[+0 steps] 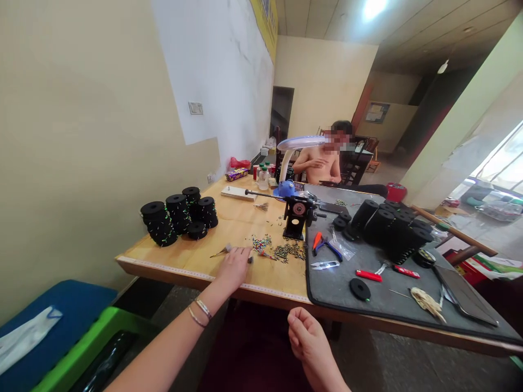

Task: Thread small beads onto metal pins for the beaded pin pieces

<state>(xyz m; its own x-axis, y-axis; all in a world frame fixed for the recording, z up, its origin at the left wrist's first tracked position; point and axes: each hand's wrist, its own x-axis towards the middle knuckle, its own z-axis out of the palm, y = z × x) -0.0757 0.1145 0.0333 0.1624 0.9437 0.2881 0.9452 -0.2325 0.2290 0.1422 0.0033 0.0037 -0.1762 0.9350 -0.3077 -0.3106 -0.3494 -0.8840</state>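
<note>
My left hand [233, 268] lies palm down on the wooden table [192, 261], with bracelets on the wrist. Its fingertips touch a small dark piece [250, 259]; whether they grip it is hidden. A thin bundle of wire ends [223, 251] lies just left of the hand. A scatter of coloured beads [261, 242] and small metal parts [290, 251] lies just right of it. My right hand [305, 333] hovers below the table's front edge, curled into a loose fist with nothing seen in it.
Stacks of black spools [177, 215] stand at the left. A black hand-crank winder [297, 213] and a blue lamp [292, 163] stand mid-table. A grey mat [339, 288] holds pliers [324, 245], snips, red tools and more black spools [392, 228]. Another person [324, 160] sits at the far end.
</note>
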